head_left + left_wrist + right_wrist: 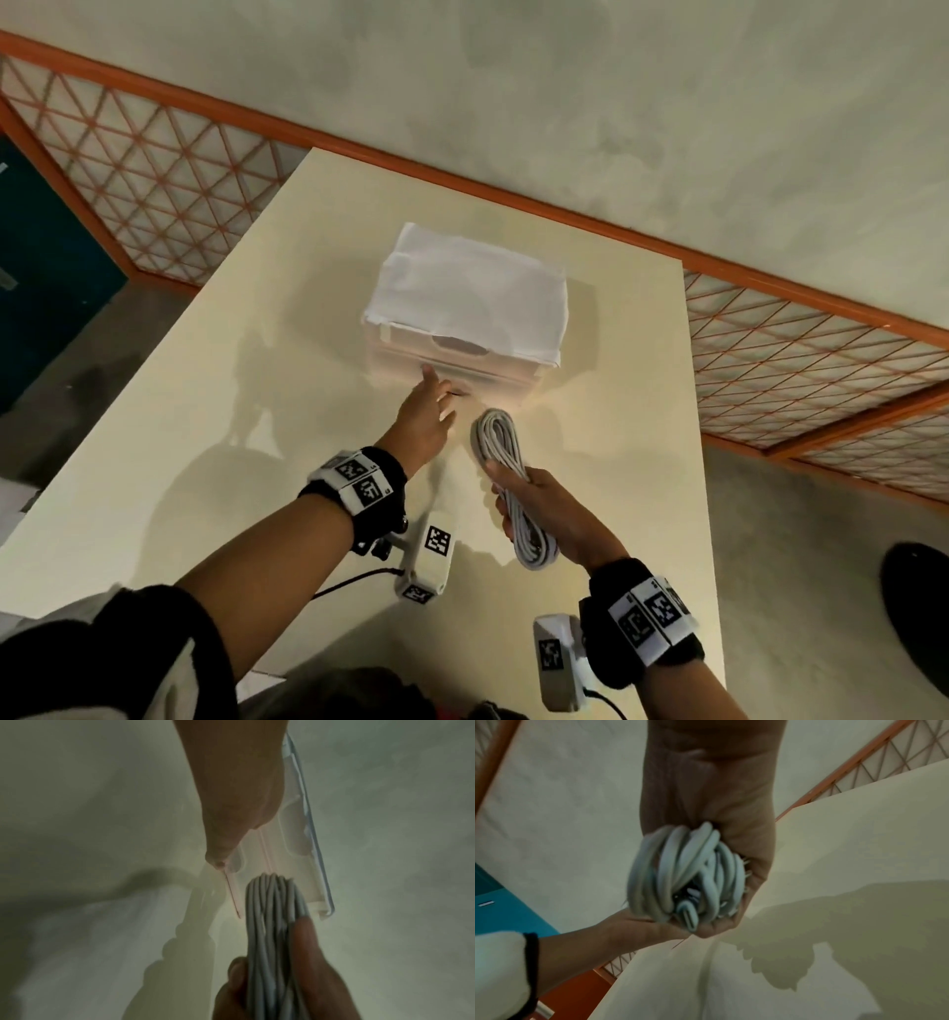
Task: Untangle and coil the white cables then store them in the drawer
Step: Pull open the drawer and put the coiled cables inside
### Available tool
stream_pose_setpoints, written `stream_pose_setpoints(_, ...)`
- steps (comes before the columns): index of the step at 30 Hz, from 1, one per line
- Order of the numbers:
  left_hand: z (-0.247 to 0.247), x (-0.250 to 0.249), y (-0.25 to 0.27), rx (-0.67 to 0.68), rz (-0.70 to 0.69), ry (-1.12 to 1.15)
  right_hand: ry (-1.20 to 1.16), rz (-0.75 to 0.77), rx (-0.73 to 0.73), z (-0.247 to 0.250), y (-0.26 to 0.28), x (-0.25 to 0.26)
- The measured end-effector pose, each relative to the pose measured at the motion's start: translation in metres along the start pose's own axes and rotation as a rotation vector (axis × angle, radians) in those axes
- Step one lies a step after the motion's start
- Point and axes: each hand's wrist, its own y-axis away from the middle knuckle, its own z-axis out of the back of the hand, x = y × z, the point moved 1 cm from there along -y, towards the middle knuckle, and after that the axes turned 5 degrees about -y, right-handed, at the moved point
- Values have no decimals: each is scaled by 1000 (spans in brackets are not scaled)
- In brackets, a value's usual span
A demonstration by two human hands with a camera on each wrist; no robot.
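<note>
A small drawer box (464, 308) with white paper over its top stands on the cream table (205, 462). My left hand (435, 398) reaches forward, its outstretched fingers touching the front of the lowest drawer (482, 377); in the left wrist view the left hand (231, 833) lies against the translucent drawer front (287, 862). To the right, my right hand (529, 496) grips a coiled bundle of white cables (500, 437) around its middle, just in front of the box. The right wrist view shows the cable bundle (680, 870) in my right hand (753, 845), with a plug end showing.
A plain wall with an orange rail and lattice panels (154, 169) runs behind the table. The table's right edge (703, 462) lies close to my right hand. A dark round object (919, 606) sits on the floor at the right.
</note>
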Motion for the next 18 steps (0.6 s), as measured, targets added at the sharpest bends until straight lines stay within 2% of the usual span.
stream_pose_setpoints(2, -1, 0, -8, 6, -21, -44, -19, -11, -3, 6, 2, -2)
stream_pose_setpoints(12, 11, 10, -27, -111, -81, 15, 24, -25, -11, 20, 8, -5)
stream_pose_setpoints(18, 23, 14, -14, -80, -41, -44, 172, 22, 12, 19, 9, 13)
